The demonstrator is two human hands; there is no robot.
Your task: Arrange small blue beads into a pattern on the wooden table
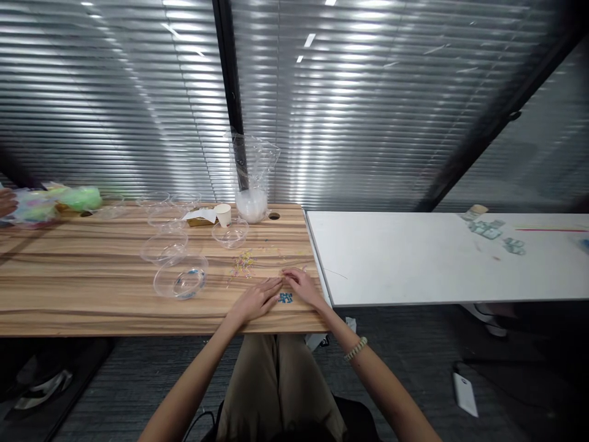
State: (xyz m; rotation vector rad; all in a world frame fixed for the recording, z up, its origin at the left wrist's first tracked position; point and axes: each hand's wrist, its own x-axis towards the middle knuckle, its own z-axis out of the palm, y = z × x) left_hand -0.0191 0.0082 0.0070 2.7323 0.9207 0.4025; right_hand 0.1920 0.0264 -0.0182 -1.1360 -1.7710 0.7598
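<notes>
My left hand (257,299) lies palm down on the wood-grain table (83,301), its fingers stretched toward the right. My right hand (302,286) rests opposite, fingers pointing left and close to the left fingertips. Nothing shows in either hand, though the undersides of the fingers are hidden. Between the hands, toward the front edge, sits a small cluster of blue pieces (286,298). Beyond my left hand are scattered tiny pieces (243,262), mostly yellow and pink. A clear round bowl (161,282) to the left holds some blue pieces at its bottom.
Several clear bowls (150,250) stand at the left. Farther back are a paper cup (223,215), a gold-coloured tray (202,221) and a plastic bag of white material (251,205). A white table (377,264) adjoins on the right. Another person's hand (6,201) touches colourful bags (39,205).
</notes>
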